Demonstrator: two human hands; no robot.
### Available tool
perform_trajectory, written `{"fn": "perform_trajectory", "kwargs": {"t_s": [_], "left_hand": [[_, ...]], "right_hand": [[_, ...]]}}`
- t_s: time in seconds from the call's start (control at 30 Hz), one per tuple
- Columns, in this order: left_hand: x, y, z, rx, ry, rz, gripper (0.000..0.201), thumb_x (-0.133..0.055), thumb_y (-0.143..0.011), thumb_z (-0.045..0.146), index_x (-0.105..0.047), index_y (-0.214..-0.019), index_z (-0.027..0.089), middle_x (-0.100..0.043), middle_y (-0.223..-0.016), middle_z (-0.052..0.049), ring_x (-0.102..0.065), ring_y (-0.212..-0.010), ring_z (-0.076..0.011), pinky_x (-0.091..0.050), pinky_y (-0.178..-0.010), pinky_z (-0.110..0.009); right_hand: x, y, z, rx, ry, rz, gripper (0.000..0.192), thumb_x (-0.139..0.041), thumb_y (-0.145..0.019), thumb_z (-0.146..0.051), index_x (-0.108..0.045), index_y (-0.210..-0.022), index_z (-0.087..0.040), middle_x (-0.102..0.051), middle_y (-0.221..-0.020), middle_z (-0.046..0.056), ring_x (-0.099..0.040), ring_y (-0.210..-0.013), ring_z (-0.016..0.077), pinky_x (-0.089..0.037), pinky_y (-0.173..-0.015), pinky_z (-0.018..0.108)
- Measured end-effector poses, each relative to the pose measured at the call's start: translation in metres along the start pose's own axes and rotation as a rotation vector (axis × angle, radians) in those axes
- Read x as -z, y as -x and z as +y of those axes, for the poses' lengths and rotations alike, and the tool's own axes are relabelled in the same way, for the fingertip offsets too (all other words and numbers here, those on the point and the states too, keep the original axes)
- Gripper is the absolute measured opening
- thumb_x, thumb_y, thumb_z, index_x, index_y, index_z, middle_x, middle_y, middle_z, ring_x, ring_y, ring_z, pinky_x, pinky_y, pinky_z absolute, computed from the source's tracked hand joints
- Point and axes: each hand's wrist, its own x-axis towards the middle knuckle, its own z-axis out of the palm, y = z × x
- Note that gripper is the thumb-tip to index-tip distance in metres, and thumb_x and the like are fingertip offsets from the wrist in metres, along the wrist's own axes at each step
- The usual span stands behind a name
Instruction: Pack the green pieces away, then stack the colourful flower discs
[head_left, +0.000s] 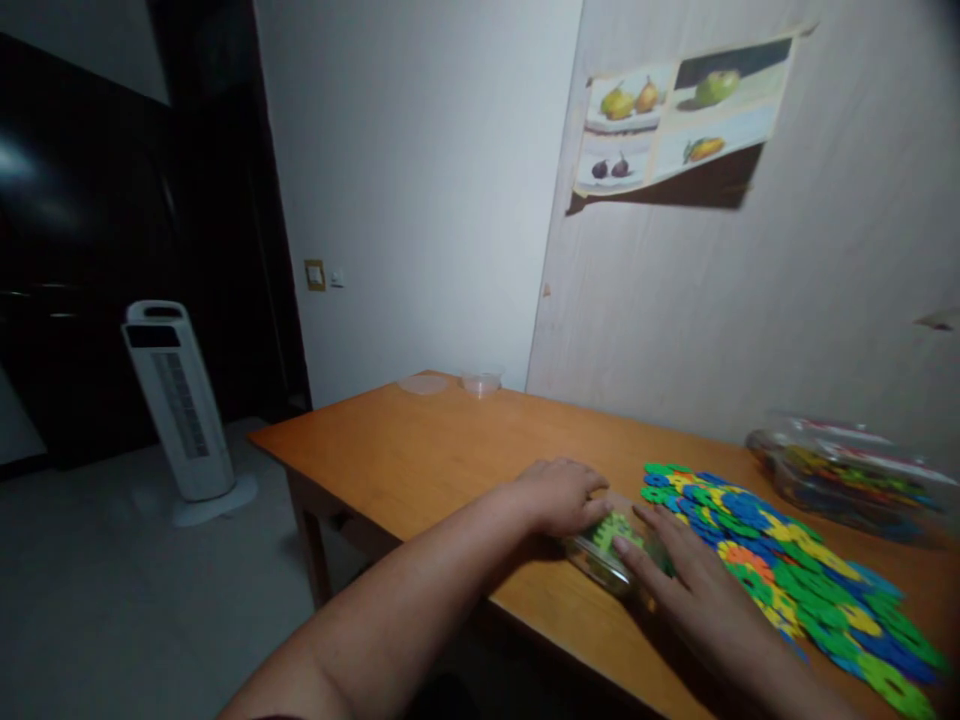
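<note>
Item: small clear tub, low and transparent, holding green toothed plastic discs; it sits on the wooden table close to the near edge, directly between the two hands. Left hand: palm down, fingers curled over the tub's far-left rim, touching and steadying it rather than lifting; grasp light, not clenched. Right hand: flat and relaxed, fingers extended, fingertips resting on the tub's right side and on the green pieces at its top; it holds nothing closed in the fingers. Step in hand, by judgement: green discs are being gathered into the tub, the left hand bracing while the right presses or settles pieces. The next move would call for the right hand to pick further green discs out of the mixed pile without tipping the light tub. Just beyond the right hand's fingers and along its outer side: a spread of flat interlocking discs in green, blue, yellow and orange, lying loose on the table. Farther off past that pile: a clear bag of similar coloured pieces, blurred. Well beyond the left hand, at the table's far end: a clear lid and a second small tub.
</note>
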Motion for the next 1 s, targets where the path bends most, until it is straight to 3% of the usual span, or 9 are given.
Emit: {"fn": "perform_trajectory", "kwargs": {"t_s": [0.2,0.33,0.47,0.6,0.77,0.9,1.0], "left_hand": [[-0.003,-0.002,-0.014,-0.002,0.189,0.035,0.045,-0.050,-0.091,0.036,-0.061,-0.132,0.022,-0.065,-0.132,-0.010,-0.058,-0.122,-0.0256,-0.044,-0.107,-0.041],[-0.012,0.002,-0.029,0.170,0.408,0.191,0.043,-0.044,-0.089,0.021,-0.061,-0.129,0.020,-0.060,-0.139,-0.008,-0.051,-0.131,-0.0212,-0.039,-0.113,-0.037],[-0.024,0.016,-0.038,0.397,0.723,0.312,0.035,-0.047,-0.091,0.024,-0.061,-0.123,0.018,-0.068,-0.116,-0.011,-0.064,-0.108,-0.0224,-0.054,-0.090,-0.036],[-0.022,0.032,-0.045,0.501,1.025,0.333,0.029,-0.055,-0.087,0.025,-0.059,-0.114,0.017,-0.067,-0.098,-0.008,-0.065,-0.085,-0.0142,-0.051,-0.071,-0.024],[-0.009,0.039,-0.050,0.602,1.154,0.219,0.012,-0.057,-0.081,0.028,-0.056,-0.084,0.017,-0.055,-0.068,0.002,-0.050,-0.053,-0.0073,-0.035,-0.046,-0.018],[-0.003,0.040,-0.049,0.669,1.175,0.111,0.016,-0.056,-0.078,0.031,-0.057,-0.074,0.016,-0.053,-0.058,0.002,-0.046,-0.045,-0.0078,-0.031,-0.041,-0.019],[-0.001,0.041,-0.048,0.711,1.203,0.066,0.017,-0.057,-0.074,0.032,-0.058,-0.072,0.015,-0.053,-0.055,0.001,-0.045,-0.042,-0.0075,-0.032,-0.040,-0.019]], "right_hand": [[-0.006,0.000,0.003,0.006,0.015,-0.017,0.069,-0.046,-0.090,-0.062,-0.055,-0.140,-0.015,-0.047,-0.152,0.016,-0.035,-0.146,0.0345,-0.026,-0.121,0.053],[0.001,0.001,-0.007,0.002,0.034,-0.031,0.067,-0.047,-0.092,-0.059,-0.054,-0.140,-0.014,-0.046,-0.152,0.017,-0.036,-0.145,0.0335,-0.027,-0.121,0.053],[0.005,0.003,-0.014,-0.013,0.020,-0.011,0.062,-0.049,-0.092,-0.056,-0.056,-0.139,-0.016,-0.048,-0.151,0.015,-0.040,-0.143,0.0319,-0.028,-0.120,0.050],[0.004,0.003,-0.013,-0.033,-0.039,0.013,0.062,-0.056,-0.089,-0.056,-0.059,-0.137,-0.018,-0.050,-0.150,0.015,-0.040,-0.142,0.0327,-0.028,-0.120,0.051],[0.008,0.000,-0.013,-0.059,-0.094,0.006,0.062,-0.061,-0.085,-0.058,-0.061,-0.134,-0.020,-0.053,-0.147,0.013,-0.043,-0.141,0.0337,-0.028,-0.119,0.052],[0.020,0.000,-0.016,-0.057,-0.125,0.093,0.055,-0.058,-0.087,-0.058,-0.064,-0.127,-0.021,-0.059,-0.140,0.012,-0.050,-0.133,0.0315,-0.034,-0.115,0.049],[0.028,0.006,-0.015,-0.174,-0.190,0.199,0.049,-0.059,-0.085,-0.058,-0.065,-0.116,-0.021,-0.067,-0.123,0.012,-0.061,-0.115,0.0306,-0.046,-0.100,0.046]]}}
